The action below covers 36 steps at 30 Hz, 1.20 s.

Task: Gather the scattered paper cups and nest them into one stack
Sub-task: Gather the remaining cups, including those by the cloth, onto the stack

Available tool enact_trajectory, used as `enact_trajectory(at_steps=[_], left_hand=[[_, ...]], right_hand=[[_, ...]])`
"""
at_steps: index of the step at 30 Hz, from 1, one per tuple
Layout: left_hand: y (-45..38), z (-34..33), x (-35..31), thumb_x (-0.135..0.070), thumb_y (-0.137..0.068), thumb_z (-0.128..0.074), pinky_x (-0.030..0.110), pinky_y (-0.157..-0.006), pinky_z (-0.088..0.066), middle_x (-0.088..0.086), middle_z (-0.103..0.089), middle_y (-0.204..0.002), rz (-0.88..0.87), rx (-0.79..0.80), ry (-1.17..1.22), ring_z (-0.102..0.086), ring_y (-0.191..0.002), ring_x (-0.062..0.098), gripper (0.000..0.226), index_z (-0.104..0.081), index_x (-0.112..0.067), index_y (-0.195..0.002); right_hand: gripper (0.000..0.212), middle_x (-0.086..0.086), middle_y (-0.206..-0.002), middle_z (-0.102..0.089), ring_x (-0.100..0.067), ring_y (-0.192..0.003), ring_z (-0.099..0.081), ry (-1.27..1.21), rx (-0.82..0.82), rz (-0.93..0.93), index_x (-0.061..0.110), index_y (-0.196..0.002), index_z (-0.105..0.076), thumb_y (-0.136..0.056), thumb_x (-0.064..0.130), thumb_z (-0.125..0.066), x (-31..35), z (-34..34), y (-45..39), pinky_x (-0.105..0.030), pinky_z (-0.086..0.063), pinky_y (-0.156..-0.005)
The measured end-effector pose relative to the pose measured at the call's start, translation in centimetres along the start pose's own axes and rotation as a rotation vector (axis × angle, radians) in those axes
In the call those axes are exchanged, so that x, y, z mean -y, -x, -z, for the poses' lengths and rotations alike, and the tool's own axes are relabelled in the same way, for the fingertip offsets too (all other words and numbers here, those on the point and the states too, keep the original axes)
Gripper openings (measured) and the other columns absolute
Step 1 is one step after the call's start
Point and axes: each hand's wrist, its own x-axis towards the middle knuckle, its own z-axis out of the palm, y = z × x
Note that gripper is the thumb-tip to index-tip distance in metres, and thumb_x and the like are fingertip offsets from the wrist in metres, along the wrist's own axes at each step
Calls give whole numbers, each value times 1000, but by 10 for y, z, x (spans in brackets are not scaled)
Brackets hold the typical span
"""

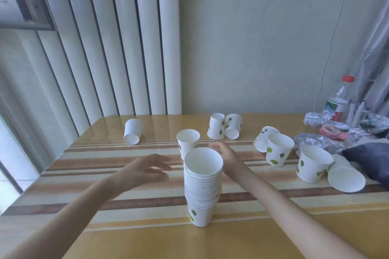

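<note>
Nested stack [202, 185] upright at table [147, 237] centre, near edge. Left hand [147, 167] at 10 o'clock and right hand [223, 152] at 1: fingers spread, holding nothing, blurred, probably reaching the upright cup [188, 140] at 12. 8 loose cups remain.

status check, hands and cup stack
Left hand and right hand open, empty. Stack upright between them. Loose cup standing just behind, nothing blocking.

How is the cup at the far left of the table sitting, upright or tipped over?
Tipped over. The far-left cup lies on its side on the table, its open mouth facing the camera.
</note>
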Motion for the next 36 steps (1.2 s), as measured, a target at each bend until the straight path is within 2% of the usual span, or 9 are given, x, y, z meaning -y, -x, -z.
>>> enact_trajectory(at_steps=[3,7,12,16,18,22,24,28,36], left_hand=[[-19,11,4,-16,-85,-65,19,-79,-50,-8,-73,-98,47,-185,29,-67,-94,4,34,-58,-16,-118],[-42,15,10,-21,-86,-64,21,-74,-46,-6,-67,-109,84,-277,46,-63,-98,8,29,-59,-17,-115],[-62,27,26,-25,-81,-69,24,-74,-46,-6,-67,-100,97,-323,56,-64,-91,13,24,-64,-20,-104],[-83,42,30,-19,-85,-65,21,-66,-43,-5,-64,-90,51,-572,-35,-62,-80,9,12,-62,-16,-96],[-98,49,35,-24,-86,-63,22,-67,-44,-5,-59,-101,27,-724,-150,-60,-88,13,18,-59,-17,-102],[-136,66,46,-38,-83,-64,39,-96,-40,12,-38,-135,203,-913,-375,-42,-123,30,59,-41,-15,-132],[-149,74,50,-43,-81,-64,46,-106,-33,21,-32,-139,377,-899,-401,-34,-128,38,74,-30,-14,-139],[-162,84,66,-39,-82,-64,51,-92,-47,24,-42,-129,575,-765,-289,-52,-111,43,71,-27,-8,-134],[-132,64,43,-27,-81,-65,43,-79,-53,17,-49,-124,377,-619,-270,-53,-91,30,71,-27,-13,-139]], right_hand=[[100,-3,-148,-30,-20,-134,-36,132,31,21,20,-146,-15,-63,48,-65,2,-16,-31,-41,-32,-110],[111,-3,-150,-24,-24,-136,-34,9,-3,0,23,-149,1,-71,27,-79,-5,-34,-75,-39,-31,-109],[89,3,-131,-42,-18,-124,-44,51,-47,37,19,-146,-18,-77,25,-74,-13,-36,-96,-24,-33,-92],[79,8,-118,-46,-12,-108,-47,51,-37,70,20,-141,-26,-78,24,-73,-11,-33,-105,-20,-36,-81],[77,6,-121,-50,-14,-111,-49,15,-31,84,21,-141,-27,-78,24,-72,-8,-32,-112,-21,-39,-84],[78,4,-126,-51,-16,-116,-49,32,-33,93,24,-140,-27,-78,27,-72,-5,-36,-126,-25,-36,-91],[79,4,-127,-51,-16,-116,-49,50,-35,97,24,-141,-26,-77,27,-72,-5,-37,-128,-25,-36,-91],[79,6,-122,-48,-12,-111,-45,106,-37,102,22,-142,-26,-78,27,-72,-6,-34,-129,-22,-32,-89],[76,5,-123,-50,-15,-115,-49,136,-59,114,22,-140,-28,-78,27,-72,13,-17,-97,-24,-36,-91]])
